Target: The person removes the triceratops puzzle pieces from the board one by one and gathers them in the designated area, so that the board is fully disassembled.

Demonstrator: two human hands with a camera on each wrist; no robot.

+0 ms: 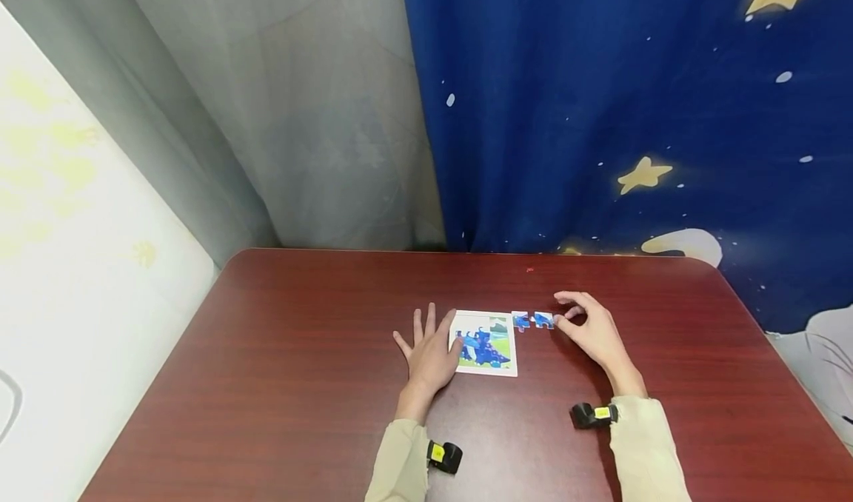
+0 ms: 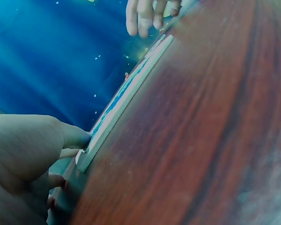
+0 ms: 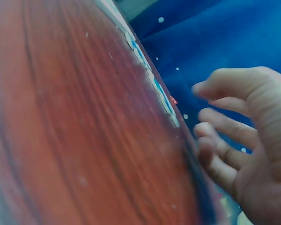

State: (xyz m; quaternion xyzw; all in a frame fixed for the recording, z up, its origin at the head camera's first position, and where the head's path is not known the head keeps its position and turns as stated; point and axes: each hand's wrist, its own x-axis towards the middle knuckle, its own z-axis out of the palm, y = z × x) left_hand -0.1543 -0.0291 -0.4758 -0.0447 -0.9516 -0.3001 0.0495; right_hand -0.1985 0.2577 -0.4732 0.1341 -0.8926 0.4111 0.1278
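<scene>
at lower centre of the frame, the left hand, spread, touches the framed puzzle; the right hand, fingers loosely parted, is beside two loose pieces.

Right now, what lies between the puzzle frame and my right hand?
Two loose puzzle pieces, in a row on the table; the head view shows them.

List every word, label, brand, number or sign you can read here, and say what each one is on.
No text can be read.
Left yellow label, on the left wrist's camera: too small to read.
Right yellow label, on the right wrist's camera: too small to read.
Red mark, on the table: too small to tell whether it is lettering.
</scene>
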